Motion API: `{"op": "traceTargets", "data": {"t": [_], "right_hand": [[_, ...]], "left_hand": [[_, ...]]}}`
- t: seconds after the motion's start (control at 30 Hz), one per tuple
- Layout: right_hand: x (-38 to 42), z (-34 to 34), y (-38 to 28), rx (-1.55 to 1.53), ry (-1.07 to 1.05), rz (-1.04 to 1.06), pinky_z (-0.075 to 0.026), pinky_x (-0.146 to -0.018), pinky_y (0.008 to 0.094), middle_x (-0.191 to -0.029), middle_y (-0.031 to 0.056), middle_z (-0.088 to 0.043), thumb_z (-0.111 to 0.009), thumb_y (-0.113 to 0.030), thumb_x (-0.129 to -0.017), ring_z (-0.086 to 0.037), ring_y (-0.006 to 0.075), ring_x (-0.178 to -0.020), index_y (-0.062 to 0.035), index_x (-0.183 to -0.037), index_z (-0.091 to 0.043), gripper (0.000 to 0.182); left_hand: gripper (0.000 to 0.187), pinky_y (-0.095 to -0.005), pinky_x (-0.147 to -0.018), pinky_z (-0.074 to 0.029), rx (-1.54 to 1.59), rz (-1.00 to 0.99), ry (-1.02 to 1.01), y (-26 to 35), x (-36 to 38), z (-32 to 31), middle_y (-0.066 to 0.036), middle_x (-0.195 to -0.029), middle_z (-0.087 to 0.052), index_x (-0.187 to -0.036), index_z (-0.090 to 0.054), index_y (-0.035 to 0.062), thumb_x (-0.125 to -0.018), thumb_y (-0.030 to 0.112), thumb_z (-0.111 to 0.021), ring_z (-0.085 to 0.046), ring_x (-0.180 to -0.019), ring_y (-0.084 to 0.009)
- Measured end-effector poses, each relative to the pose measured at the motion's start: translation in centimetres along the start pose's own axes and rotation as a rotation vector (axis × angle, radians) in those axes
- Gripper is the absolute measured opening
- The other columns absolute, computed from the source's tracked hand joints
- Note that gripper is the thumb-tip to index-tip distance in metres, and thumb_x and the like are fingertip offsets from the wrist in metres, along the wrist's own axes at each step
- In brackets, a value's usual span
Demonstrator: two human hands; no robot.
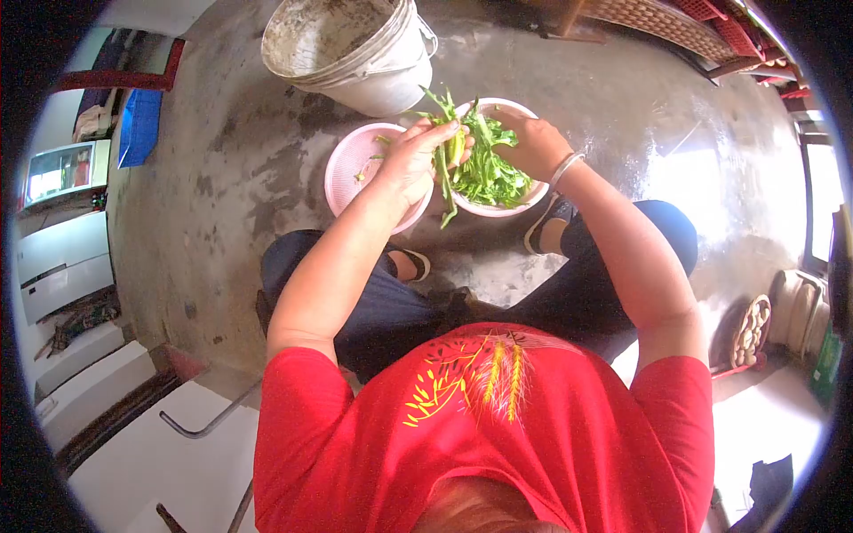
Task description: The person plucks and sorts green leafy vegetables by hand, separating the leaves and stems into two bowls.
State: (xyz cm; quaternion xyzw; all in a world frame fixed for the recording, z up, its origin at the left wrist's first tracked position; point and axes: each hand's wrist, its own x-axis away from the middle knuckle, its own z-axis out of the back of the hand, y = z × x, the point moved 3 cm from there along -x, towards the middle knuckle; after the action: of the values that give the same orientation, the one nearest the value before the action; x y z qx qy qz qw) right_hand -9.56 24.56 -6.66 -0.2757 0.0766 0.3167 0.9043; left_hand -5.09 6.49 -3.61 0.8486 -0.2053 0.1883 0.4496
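My left hand point(416, 160) is closed around a small bunch of leafy greens point(443, 160), with stems hanging below the fingers. It is above the edge of a pink basket point(336, 182), which has a few green scraps inside. My right hand point(538, 147), with a bracelet at the wrist, is over a second pink basin point(515, 107). Its fingers are curled against the leaves there, and the fingertips are partly hidden. A heap of loose leafy greens point(493, 178) fills much of that basin.
A stained white bucket point(378, 84) stands just beyond the two basins on the concrete floor point(240, 169). My feet and bent knees flank the basins. Woven furniture point(657, 19) stands at the far right, and a blue box point(139, 127) at the left.
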Motion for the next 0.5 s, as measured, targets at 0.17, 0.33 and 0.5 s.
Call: {"op": "traceTargets", "data": {"t": [0.17,0.33,0.5], "right_hand": [[-1.5,2.2,-3.3,-0.682,-0.427,-0.345,-0.049,-0.059,0.0260,-0.080,0.0075,-0.065,-0.063,-0.025,-0.082,-0.061,0.0124,-0.064,-0.0004,-0.102,-0.061,0.032],[-1.4,1.8,-3.4,-0.773,-0.459,-0.420,-0.048,-0.056,0.0261,-0.075,0.0082,-0.066,-0.062,-0.028,-0.080,-0.062,0.0129,-0.063,-0.0002,-0.091,-0.065,0.030],[-1.5,1.7,-2.3,-0.997,-0.394,-0.535,-0.050,-0.056,0.0241,-0.078,0.0084,-0.065,-0.060,-0.024,-0.081,-0.064,0.0137,-0.070,-0.0008,-0.089,-0.065,0.025]], "left_hand": [[0.021,-0.0294,-0.073,-0.049,-0.019,-0.010,0.007,-0.3,0.5,-0.8,-0.006,-0.092,-0.060,-0.105,-0.052,0.0056,-0.084,0.000,-0.050,-0.060,-0.080,-0.0164],[0.018,-0.0317,-0.076,-0.050,-0.096,-0.049,0.006,-0.9,-0.1,-0.1,-0.006,-0.096,-0.059,-0.105,-0.052,0.0059,-0.087,0.004,-0.050,-0.059,-0.085,-0.0170],[0.018,-0.0340,-0.081,-0.050,-0.098,-0.061,0.044,-0.7,-0.2,0.4,-0.006,-0.100,-0.059,-0.107,-0.052,0.0066,-0.089,0.007,-0.049,-0.058,-0.091,-0.0183]]}}
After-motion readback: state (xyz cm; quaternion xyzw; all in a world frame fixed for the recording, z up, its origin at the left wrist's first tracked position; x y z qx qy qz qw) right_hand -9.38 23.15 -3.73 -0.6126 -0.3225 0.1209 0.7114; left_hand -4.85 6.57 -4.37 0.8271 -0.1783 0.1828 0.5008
